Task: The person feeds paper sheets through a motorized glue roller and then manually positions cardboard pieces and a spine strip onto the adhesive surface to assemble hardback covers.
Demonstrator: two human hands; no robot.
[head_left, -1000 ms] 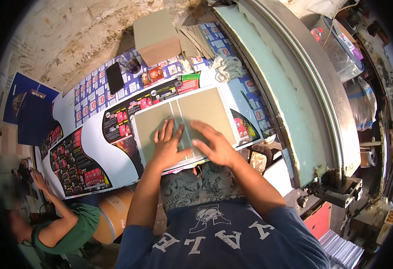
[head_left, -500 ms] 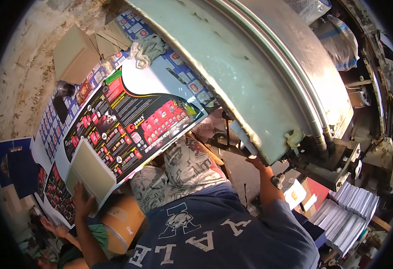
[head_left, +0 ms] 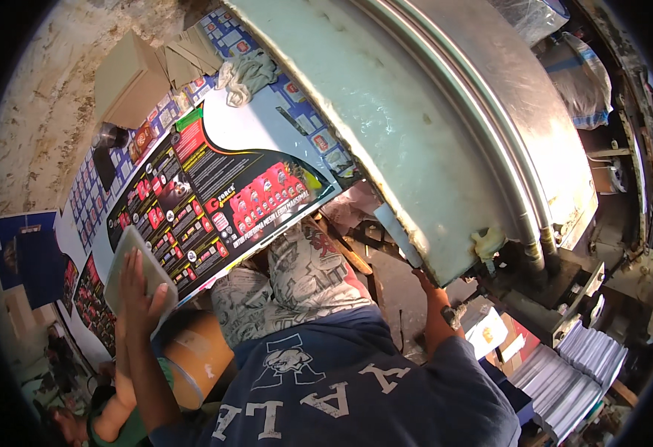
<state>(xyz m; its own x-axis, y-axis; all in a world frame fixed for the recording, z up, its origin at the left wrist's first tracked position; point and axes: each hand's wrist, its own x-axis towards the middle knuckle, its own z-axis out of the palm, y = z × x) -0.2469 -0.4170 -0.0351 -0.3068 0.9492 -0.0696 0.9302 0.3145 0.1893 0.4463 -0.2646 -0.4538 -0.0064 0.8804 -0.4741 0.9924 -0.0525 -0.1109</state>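
My left hand (head_left: 139,287) lies over a pale, thick slab-like stack or board (head_left: 117,275), its fingers stretched out and its thumb apart. The pale piece rests tilted on the lower left part of a large glossy printed sheet (head_left: 215,197), black with red and white pictures. A co-worker's forearm (head_left: 124,384) reaches up beside my left arm; that person's hand is partly hidden by mine. My right hand (head_left: 432,292) is at the lower corner of a large pale-green machine panel (head_left: 386,127). Its fingers are partly hidden at the panel's edge.
Metal rods (head_left: 483,127) curve along the machine. A grey rag (head_left: 246,76) and a cardboard box (head_left: 129,82) are beyond the printed sheet. At right stand paper stacks (head_left: 565,372). A brown cylindrical container (head_left: 200,361) is near my left arm.
My left hand has gone from the pale piece's near edge to flat on its face. The co-worker's arm has moved up beside mine. My right hand stays at the panel corner.
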